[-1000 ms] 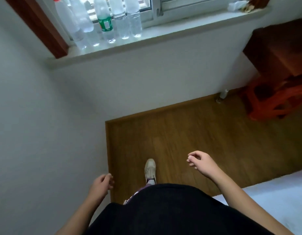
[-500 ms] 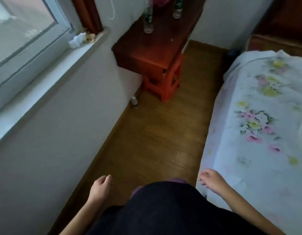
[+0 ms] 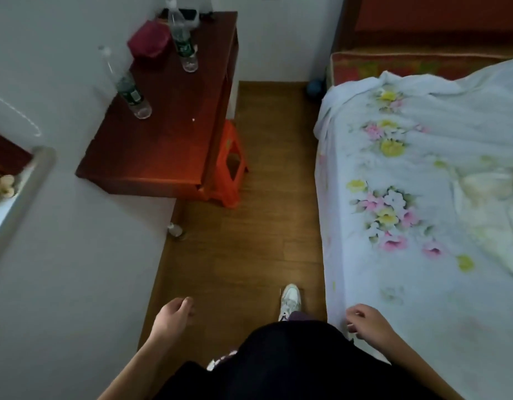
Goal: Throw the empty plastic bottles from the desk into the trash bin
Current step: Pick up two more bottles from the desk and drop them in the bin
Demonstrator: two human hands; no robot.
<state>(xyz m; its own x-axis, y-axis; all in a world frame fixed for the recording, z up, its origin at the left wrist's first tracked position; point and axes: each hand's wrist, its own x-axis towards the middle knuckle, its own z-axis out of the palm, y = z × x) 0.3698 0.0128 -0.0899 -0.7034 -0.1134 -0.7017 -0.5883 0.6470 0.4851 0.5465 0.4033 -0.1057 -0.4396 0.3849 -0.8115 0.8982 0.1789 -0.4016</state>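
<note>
Currently both hands are free. The left hand (image 3: 171, 316) hangs low near the white wall, and the right hand (image 3: 365, 321) hovers at the edge of the bed with the white floral sheet (image 3: 408, 197). Each has its fingers (image 3: 186, 304) loosely curled around nothing.

Ahead on the left, the dark red-brown wooden counter (image 3: 151, 151) carries both targets. A clear plastic bottle with a green label (image 3: 128, 90) stands near the counter's wall-side edge, closer to the person. A second clear green-labelled plastic bottle (image 3: 183, 41) stands further back, just beside a soft maroon pouch (image 3: 148, 41). The two bottles are well apart. No trash bin shows in this view.

The step in hand looks like the walk-up along the brown wooden floor (image 3: 249, 241), with nothing picked up yet. To do it well, pass to the right of the orange plastic stool (image 3: 230, 168) tucked under the counter's corner and stop within easy reach of the near bottle. Take that one round its labelled middle with the left hand. Empty bottles are light and tip easily, so close the fingers gently and lift straight up. The right hand could take the far bottle, reaching past the pouch without brushing it. A small pale bottle-like thing (image 3: 174, 228) sits on the floor against the wall, so mind the feet there.
</note>
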